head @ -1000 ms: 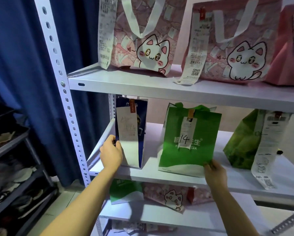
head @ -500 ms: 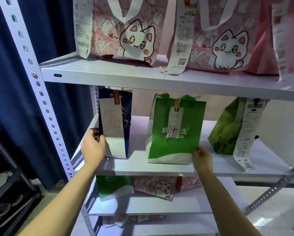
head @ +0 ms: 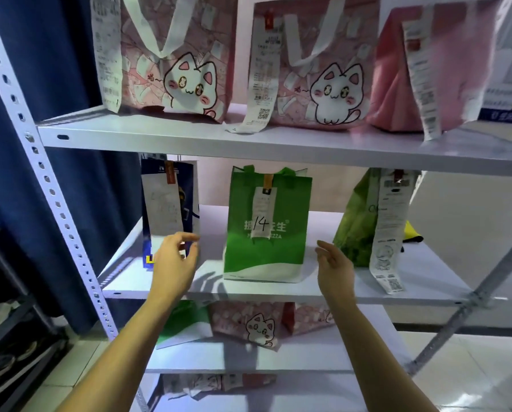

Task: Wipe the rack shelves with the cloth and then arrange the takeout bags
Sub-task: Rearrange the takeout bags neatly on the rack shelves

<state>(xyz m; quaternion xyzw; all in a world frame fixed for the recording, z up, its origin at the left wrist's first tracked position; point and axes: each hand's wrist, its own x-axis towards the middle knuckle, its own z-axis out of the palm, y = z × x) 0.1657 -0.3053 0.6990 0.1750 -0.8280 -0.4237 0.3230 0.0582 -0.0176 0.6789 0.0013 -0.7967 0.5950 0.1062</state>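
On the middle shelf (head: pixel 278 291) of the white rack stand a dark blue bag (head: pixel 186 200) with a long receipt, a green bag (head: pixel 266 230) marked 14, and a crumpled green bag (head: pixel 357 230) with a hanging receipt. My left hand (head: pixel 174 266) hovers open just in front of the blue bag's lower right corner, holding nothing. My right hand (head: pixel 335 267) is open between the two green bags, touching neither. A yellow cloth (head: pixel 412 234) peeks out behind the crumpled bag.
The top shelf (head: pixel 248 141) carries two pink cat bags (head: pixel 189 84) and a plain pink bag (head: pixel 397 78). Lower shelves hold more green and pink bags (head: pixel 257 325). A blue curtain (head: pixel 40 55) and a dark shoe rack (head: pixel 8 337) are at left.
Both hands have let go of the bags: the left hand left the blue bag's edge, the right hand left the green bag's corner and moved right. The view tilted slightly.
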